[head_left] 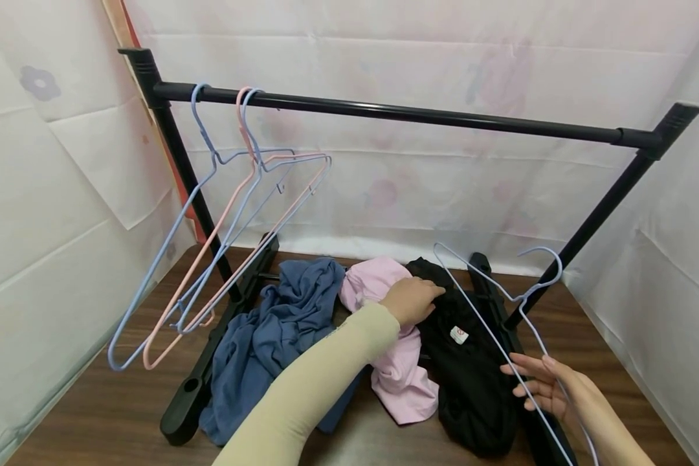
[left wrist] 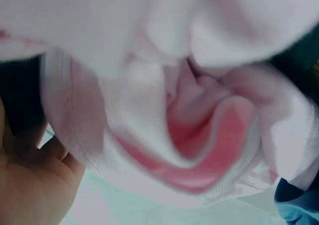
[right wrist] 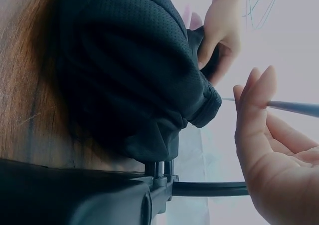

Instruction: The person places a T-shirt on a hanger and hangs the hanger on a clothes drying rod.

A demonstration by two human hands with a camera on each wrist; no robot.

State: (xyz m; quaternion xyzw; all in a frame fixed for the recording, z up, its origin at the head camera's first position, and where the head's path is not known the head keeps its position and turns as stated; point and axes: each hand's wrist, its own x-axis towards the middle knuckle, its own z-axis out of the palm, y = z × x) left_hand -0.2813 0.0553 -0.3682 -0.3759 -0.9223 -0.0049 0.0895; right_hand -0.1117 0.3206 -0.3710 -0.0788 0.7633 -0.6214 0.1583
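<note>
My left hand [head_left: 412, 299] reaches over the pink garment [head_left: 404, 372] and pinches the black garment [head_left: 463, 382] near its far end. The right wrist view shows that grip, with the left hand's [right wrist: 222, 33] thumb and fingers on the black cloth [right wrist: 129, 75]. Pink cloth [left wrist: 134, 100] fills most of the left wrist view. At the right, my right hand [head_left: 565, 388] holds a light blue hanger [head_left: 530, 294] by its wires, hook upward. A small white label [head_left: 459, 334] lies on the black garment.
A black rack's rail [head_left: 396, 114] crosses above the table [head_left: 122, 414]. Two blue hangers and a pink hanger [head_left: 221, 217] hang at its left end. A crumpled blue garment [head_left: 274, 336] lies by the left foot [head_left: 189, 401]. White cloth walls [head_left: 384, 58] stand around.
</note>
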